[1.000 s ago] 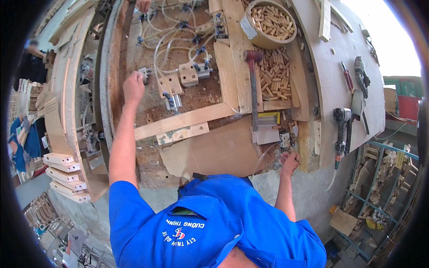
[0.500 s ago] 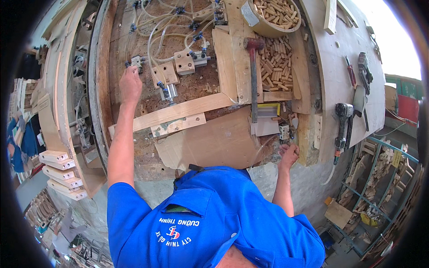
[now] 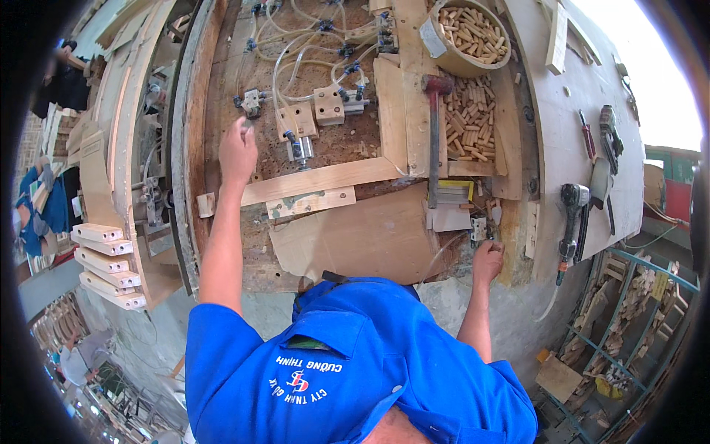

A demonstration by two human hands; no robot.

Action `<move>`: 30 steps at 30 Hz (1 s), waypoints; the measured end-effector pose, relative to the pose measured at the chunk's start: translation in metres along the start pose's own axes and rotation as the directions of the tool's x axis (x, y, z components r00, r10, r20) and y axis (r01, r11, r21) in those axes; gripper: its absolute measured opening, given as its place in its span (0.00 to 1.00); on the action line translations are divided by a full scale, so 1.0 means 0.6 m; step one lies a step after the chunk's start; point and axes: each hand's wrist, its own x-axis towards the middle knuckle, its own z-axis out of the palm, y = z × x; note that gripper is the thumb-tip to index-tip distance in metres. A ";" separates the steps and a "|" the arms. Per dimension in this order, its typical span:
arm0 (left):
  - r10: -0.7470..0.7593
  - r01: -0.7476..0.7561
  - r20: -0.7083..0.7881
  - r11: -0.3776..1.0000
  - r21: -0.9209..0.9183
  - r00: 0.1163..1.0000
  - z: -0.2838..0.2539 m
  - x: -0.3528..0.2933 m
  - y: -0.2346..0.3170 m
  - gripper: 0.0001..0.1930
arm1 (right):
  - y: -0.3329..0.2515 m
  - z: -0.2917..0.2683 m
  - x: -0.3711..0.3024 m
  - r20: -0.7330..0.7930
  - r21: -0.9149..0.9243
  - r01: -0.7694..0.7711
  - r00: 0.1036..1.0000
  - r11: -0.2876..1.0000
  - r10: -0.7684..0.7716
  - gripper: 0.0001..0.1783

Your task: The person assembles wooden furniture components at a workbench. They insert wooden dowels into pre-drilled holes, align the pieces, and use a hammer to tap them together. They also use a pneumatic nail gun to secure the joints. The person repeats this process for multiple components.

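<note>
My left hand [image 3: 238,154] is just on the near side of a small metal air valve [image 3: 253,103] with clear hoses, a slight gap between them. Its fingertips are smeared by motion. My right hand [image 3: 488,262] is closed, fingers curled, beside a second small valve [image 3: 479,229] at the bench's near edge; what the fingers hold is hidden. A pale wooden rail [image 3: 318,181] lies across the bench, running under my left forearm. Beyond it sits an air cylinder [image 3: 299,148] on a wooden block [image 3: 298,120], its end towards the rail.
A hammer [image 3: 434,133] lies by the loose wooden dowels [image 3: 470,115], below a tub [image 3: 460,61] of more dowels. Cardboard [image 3: 355,235] covers the near bench. An air tool [image 3: 570,222] lies on the right-hand table. Drilled wooden pieces [image 3: 107,260] are stacked at left.
My left hand has come off the left valve and drawn slightly back. My right hand has curled closed beside its valve. The whole view has shifted a little.
</note>
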 end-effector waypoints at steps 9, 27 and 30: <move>-0.047 0.037 -0.071 0.991 -0.131 0.996 -0.031 -0.153 0.054 0.11 | -0.004 -0.020 -0.001 0.029 -0.056 -0.023 0.999 0.998 0.025 0.21; -0.041 0.057 0.143 0.992 -0.114 0.989 0.007 -0.243 0.130 0.06 | -0.002 -0.044 -0.008 0.104 -0.196 0.022 0.995 0.980 -0.002 0.25; -0.057 0.075 0.147 0.990 -0.121 0.988 0.011 -0.242 0.127 0.06 | -0.011 -0.056 -0.025 0.408 -0.431 0.158 0.912 0.888 0.036 0.27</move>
